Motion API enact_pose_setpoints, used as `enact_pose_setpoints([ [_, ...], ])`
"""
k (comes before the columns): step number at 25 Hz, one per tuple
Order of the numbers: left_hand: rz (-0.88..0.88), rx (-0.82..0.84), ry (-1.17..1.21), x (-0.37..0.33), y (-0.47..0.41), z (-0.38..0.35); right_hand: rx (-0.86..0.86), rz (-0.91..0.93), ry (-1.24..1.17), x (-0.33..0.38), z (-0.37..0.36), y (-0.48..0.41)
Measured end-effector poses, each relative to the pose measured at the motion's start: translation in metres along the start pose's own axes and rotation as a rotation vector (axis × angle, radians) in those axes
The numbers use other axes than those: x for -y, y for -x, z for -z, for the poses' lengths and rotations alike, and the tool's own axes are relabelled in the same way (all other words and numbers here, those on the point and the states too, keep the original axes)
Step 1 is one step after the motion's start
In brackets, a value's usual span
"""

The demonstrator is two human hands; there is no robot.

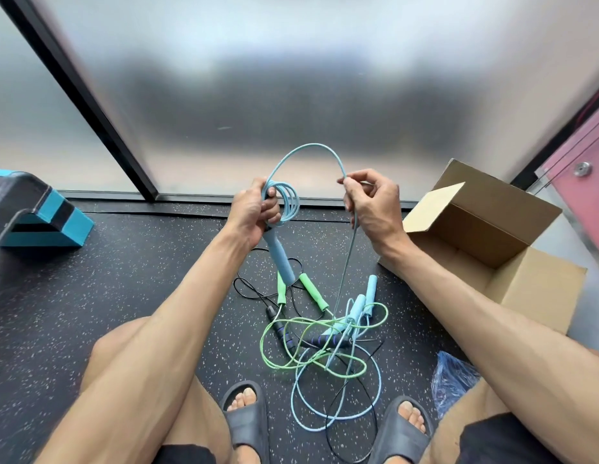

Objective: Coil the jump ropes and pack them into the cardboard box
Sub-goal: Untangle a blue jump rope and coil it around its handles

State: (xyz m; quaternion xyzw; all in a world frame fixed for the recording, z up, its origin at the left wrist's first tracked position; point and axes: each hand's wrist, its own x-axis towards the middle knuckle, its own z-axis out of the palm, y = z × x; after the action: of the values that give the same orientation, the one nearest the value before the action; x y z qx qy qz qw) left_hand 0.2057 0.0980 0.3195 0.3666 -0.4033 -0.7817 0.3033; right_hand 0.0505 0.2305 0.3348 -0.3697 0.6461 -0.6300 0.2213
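My left hand grips a light blue jump rope's handle together with several small coils of its cord. From there the cord arches up and over to my right hand, which pinches it. Below that hand the cord hangs down to a tangle on the floor. The tangle holds a green rope with green handles, a black rope with dark striped handles, and more light blue handles. An open cardboard box stands at the right, apparently empty.
I sit on a dark speckled floor with my sandalled feet beside the tangle. A black and teal step platform stands at the left. Frosted glass panels rise ahead. A blue plastic bag lies near my right leg.
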Motion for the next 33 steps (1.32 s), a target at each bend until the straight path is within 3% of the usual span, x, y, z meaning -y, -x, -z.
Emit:
enact_pose_setpoints([
  [4, 0.11, 0.14, -0.107, 0.006, 0.001, -0.001, -0.053, 0.002, 0.025, -0.005, 0.005, -0.009],
  [8, 0.156, 0.289, 0.116, 0.001, 0.001, -0.001, -0.033, -0.136, 0.293, -0.04, 0.006, -0.017],
  [12, 0.056, 0.233, 0.299, -0.004, -0.001, 0.0, 0.183, -0.225, 0.542, -0.05, 0.007, -0.008],
  [19, -0.09, 0.082, 0.41, 0.0, -0.006, -0.004, 0.557, -0.441, 0.314, -0.045, -0.02, 0.025],
  [22, -0.229, -0.004, 0.272, 0.004, -0.006, -0.004, 0.73, -0.568, 0.247, -0.043, -0.022, 0.035],
  [25, -0.36, -0.111, -0.008, 0.007, -0.009, -0.004, 0.843, -0.568, 0.287, -0.045, -0.023, 0.043],
  [30, -0.614, -0.128, -0.695, 0.013, -0.01, 0.002, 0.734, -0.301, 0.239, -0.033, -0.024, 0.036],
  [33, -0.596, -0.05, -0.972, 0.015, -0.009, 0.007, 0.648, -0.141, 0.285, -0.025, -0.024, 0.036],
])
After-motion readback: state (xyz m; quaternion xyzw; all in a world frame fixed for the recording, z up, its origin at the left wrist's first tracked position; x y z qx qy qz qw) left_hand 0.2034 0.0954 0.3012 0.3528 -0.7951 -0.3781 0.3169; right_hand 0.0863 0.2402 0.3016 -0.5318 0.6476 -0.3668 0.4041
